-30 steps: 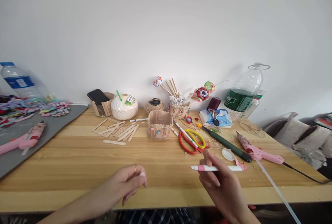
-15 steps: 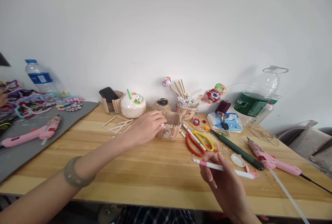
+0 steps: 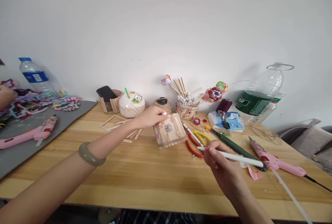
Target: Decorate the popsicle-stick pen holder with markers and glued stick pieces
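Pale wood is forming the walls of the small box (image 3: 172,140), whose facing side is already carrying a blue-centred flower (image 3: 168,127) and pink shapes, so this side is looking largely decorated. Bare wood is showing between them, perhaps leaving room for more; the far sides are lying out of sight. The left hand (image 3: 153,116) is grasping the box's upper edge, holding it tilted beside the scissors (image 3: 194,153); whether it is touching the table (image 3: 129,174) isn't clear. The right hand's (image 3: 220,160) fingers are gripping a pen (image 3: 241,157), its tip standing apart from the box.
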`<control>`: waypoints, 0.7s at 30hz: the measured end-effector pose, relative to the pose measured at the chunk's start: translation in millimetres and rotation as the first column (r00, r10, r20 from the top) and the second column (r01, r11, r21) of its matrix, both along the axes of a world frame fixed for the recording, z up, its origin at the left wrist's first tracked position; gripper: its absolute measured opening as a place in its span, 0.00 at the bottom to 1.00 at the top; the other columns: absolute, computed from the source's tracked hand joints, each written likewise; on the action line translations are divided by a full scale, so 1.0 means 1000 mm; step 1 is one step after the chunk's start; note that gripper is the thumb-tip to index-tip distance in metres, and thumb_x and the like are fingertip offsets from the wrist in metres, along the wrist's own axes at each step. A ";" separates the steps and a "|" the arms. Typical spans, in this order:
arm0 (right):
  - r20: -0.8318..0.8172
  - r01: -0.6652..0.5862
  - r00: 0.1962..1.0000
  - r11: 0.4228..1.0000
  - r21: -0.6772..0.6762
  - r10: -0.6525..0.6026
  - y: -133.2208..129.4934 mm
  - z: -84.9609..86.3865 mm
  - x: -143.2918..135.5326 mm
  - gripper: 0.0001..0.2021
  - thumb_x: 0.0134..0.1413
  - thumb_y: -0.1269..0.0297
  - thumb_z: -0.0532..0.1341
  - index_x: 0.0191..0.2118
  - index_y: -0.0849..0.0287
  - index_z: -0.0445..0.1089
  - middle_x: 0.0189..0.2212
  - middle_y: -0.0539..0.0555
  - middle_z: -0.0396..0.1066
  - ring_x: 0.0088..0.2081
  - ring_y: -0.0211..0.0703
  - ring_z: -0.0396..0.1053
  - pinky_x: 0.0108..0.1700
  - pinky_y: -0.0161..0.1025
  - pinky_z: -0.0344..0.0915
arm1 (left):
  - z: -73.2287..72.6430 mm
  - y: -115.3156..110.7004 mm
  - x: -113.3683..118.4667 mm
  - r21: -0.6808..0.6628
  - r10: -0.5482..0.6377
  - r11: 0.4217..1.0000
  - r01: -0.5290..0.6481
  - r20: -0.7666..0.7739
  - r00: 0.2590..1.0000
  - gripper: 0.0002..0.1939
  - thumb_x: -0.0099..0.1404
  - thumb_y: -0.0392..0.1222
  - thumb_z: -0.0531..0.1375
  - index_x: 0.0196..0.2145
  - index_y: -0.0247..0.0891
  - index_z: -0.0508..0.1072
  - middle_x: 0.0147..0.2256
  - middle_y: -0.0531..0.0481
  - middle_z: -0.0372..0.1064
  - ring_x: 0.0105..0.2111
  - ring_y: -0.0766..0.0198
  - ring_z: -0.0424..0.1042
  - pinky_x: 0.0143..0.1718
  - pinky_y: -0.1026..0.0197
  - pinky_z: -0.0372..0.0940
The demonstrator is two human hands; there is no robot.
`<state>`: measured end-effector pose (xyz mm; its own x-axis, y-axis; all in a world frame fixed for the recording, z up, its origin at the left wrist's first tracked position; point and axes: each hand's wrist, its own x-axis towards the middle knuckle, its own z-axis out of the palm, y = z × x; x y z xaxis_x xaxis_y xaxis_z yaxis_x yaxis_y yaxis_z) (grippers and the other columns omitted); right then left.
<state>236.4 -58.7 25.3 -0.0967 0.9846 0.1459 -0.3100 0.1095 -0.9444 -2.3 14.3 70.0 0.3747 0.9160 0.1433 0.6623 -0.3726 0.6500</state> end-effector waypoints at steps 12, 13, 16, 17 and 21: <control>0.097 -0.019 0.995 0.990 0.143 0.005 0.040 0.015 -0.044 0.17 0.45 0.54 0.67 0.19 0.59 0.65 0.13 0.44 0.57 0.17 0.30 0.47 0.19 0.33 0.40 | -0.014 -0.019 -0.004 -0.128 -0.015 0.991 0.046 0.232 0.973 0.19 0.62 0.53 0.53 0.20 0.38 0.62 0.20 0.56 0.63 0.21 0.67 0.62 0.24 0.65 0.54; 0.101 -0.021 0.995 0.988 0.150 0.006 0.042 0.012 -0.047 0.17 0.44 0.56 0.68 0.19 0.59 0.64 0.13 0.44 0.57 0.17 0.30 0.47 0.19 0.33 0.41 | -0.014 -0.021 -0.003 -0.122 -0.016 0.991 0.046 0.239 0.971 0.20 0.63 0.53 0.52 0.21 0.38 0.61 0.20 0.57 0.63 0.22 0.67 0.62 0.24 0.65 0.54; 0.102 -0.022 0.995 0.984 0.174 0.004 0.045 0.005 -0.054 0.17 0.42 0.59 0.70 0.19 0.58 0.62 0.13 0.43 0.59 0.17 0.31 0.49 0.19 0.32 0.43 | -0.016 -0.024 -0.001 -0.108 -0.010 0.993 0.038 0.255 0.967 0.19 0.64 0.53 0.51 0.21 0.38 0.60 0.20 0.57 0.62 0.22 0.67 0.62 0.25 0.65 0.54; 0.096 -0.021 0.995 0.984 0.178 0.004 0.046 0.003 -0.056 0.17 0.41 0.59 0.70 0.20 0.57 0.61 0.14 0.43 0.59 0.16 0.30 0.49 0.18 0.31 0.43 | -0.018 -0.024 -0.001 -0.104 -0.005 0.994 0.032 0.256 0.967 0.19 0.64 0.53 0.51 0.21 0.38 0.60 0.20 0.57 0.62 0.22 0.67 0.62 0.25 0.65 0.54; 0.065 -0.021 0.998 0.984 0.175 0.009 0.051 -0.001 -0.059 0.17 0.48 0.51 0.64 0.22 0.57 0.62 0.12 0.42 0.57 0.14 0.30 0.46 0.16 0.31 0.41 | -0.024 -0.021 -0.003 -0.096 0.004 0.995 0.022 0.265 0.964 0.18 0.65 0.51 0.50 0.22 0.39 0.59 0.20 0.58 0.60 0.22 0.67 0.61 0.26 0.65 0.54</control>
<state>176.9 -8.0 24.6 -0.1257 0.9427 0.3091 -0.2529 0.2708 -0.9288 -5.0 -6.5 46.2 0.3438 0.9272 0.1487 0.4587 -0.3040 0.8350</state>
